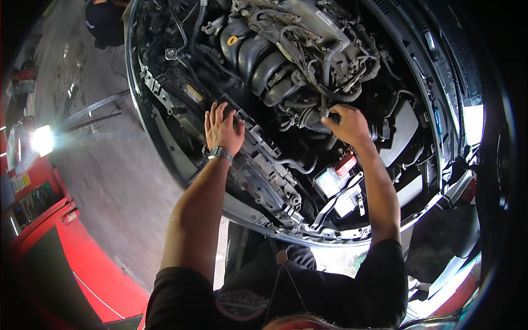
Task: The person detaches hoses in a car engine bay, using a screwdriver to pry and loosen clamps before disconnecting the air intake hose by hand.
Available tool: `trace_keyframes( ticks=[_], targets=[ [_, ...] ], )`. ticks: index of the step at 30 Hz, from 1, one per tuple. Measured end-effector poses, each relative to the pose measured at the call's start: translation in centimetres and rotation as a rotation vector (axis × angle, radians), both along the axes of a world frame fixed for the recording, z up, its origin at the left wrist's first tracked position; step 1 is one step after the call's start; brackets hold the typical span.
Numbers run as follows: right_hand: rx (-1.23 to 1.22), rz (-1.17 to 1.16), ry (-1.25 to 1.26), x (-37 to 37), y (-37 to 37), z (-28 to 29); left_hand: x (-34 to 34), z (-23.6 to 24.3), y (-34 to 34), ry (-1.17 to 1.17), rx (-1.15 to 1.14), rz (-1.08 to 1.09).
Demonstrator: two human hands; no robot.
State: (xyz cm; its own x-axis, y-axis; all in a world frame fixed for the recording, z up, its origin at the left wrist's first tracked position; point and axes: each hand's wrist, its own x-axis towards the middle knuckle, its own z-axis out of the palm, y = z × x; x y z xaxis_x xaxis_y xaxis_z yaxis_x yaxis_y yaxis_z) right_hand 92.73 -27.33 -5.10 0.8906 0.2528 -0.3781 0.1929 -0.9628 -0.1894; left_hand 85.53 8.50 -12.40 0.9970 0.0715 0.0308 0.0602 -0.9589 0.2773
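Observation:
My left hand [224,131] lies with fingers stretched out on the front crossmember [264,144] of an open engine bay, beside the radiator area. My right hand [349,125] reaches down into the bay with its fingers bent together next to a dark hose [323,102] and a ribbed black duct [312,118]. What those fingertips hold is hidden. Ahead of both hands stands the engine, with its curved black intake manifold [264,63]. Below my right wrist sits a battery [330,181] with a red terminal cover [346,164].
Wiring and hoses [341,66] crowd the engine's right side. A grey plastic box [401,132] lies right of my right forearm. The car's front edge [165,162] curves along the left. Beyond it are a bright lamp [43,140], a red panel [93,264] and another person [104,25].

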Motion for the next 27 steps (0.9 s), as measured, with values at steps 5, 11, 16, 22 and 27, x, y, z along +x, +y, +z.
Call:
trace_keyframes(
  ticks=[5,11,16,22,27],
  targets=[
    [0.826,-0.591,-0.448,5.0,3.0,-0.5,0.5,0.6,-0.8,-0.006,0.005,-0.009],
    [0.603,-0.981,-0.345,10.7,6.8,-2.1,0.2,-0.1,-0.5,-0.026,0.021,-0.016],
    [0.431,-0.856,-0.583,10.7,8.0,-3.4,0.4,-0.1,-0.7,0.009,0.008,-0.008],
    [0.505,-0.875,-0.982,12.0,9.9,-3.5,0.3,-0.4,-0.4,0.047,0.011,-0.010],
    [0.607,-1.401,-0.485,14.2,10.4,-0.9,0.4,-0.1,0.0,0.075,-0.027,-0.024]
  ],
)
